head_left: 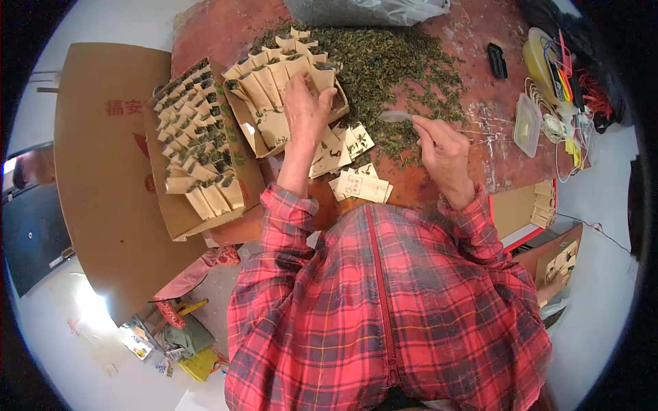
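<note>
My left hand point(307, 109) reaches over a shallow cardboard box point(258, 145) of upright brown paper packets point(262, 88). Between its thumb and fingers is one packet at the box's right side; the fingertips are partly hidden. My right hand point(445, 147) pinches a small translucent scoop point(395, 116) by its end, above the near edge of a heap of dried green leaves point(384, 58). Several flat paper packets point(363, 186) lie loose on the red table in front of me, some with leaf bits on them.
A larger carton point(175, 212) of leaf-filled packets stands at the left, its big flap point(110, 171) folded outward. Beyond the heap lies a clear plastic bag point(363, 10). At the right are a black case point(497, 60), a clear tub point(527, 125), cords, and a red-edged box point(510, 212).
</note>
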Demonstrator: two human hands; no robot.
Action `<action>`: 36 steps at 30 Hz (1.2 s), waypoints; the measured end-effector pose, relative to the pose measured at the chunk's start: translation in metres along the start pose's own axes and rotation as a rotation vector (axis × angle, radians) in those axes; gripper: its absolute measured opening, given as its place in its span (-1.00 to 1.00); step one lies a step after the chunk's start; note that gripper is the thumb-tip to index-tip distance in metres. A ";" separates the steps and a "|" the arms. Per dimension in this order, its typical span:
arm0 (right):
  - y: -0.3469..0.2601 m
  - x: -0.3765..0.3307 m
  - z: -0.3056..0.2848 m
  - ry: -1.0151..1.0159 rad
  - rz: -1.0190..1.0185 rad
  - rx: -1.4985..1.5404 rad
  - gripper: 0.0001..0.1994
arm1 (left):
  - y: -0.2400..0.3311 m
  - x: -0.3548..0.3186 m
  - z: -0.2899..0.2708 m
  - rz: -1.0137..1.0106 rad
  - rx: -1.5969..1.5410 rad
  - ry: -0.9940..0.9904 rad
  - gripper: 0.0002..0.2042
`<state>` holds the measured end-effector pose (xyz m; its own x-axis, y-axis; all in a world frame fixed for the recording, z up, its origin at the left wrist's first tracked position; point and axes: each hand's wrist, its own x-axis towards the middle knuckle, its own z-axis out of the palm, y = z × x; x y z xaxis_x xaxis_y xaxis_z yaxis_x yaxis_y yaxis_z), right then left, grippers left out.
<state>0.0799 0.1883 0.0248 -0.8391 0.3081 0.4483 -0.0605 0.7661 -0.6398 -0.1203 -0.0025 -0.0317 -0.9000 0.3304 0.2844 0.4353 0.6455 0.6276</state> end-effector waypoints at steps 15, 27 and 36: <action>0.009 -0.010 0.000 -0.020 0.110 0.027 -0.80 | -0.029 -0.146 -0.055 0.006 0.151 -0.183 -0.33; 0.013 -0.019 0.008 -0.049 0.074 0.008 -0.81 | -0.014 -0.118 -0.053 -0.059 0.191 -0.360 -0.30; 0.014 -0.022 0.009 -0.061 0.062 -0.001 -0.80 | 0.001 -0.110 -0.048 -0.125 0.216 -0.426 -0.36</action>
<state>0.0930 0.1869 0.0006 -0.8728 0.3197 0.3688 -0.0070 0.7474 -0.6644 -0.0225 -0.0713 -0.0280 -0.8752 0.4649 -0.1336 0.3605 0.8111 0.4607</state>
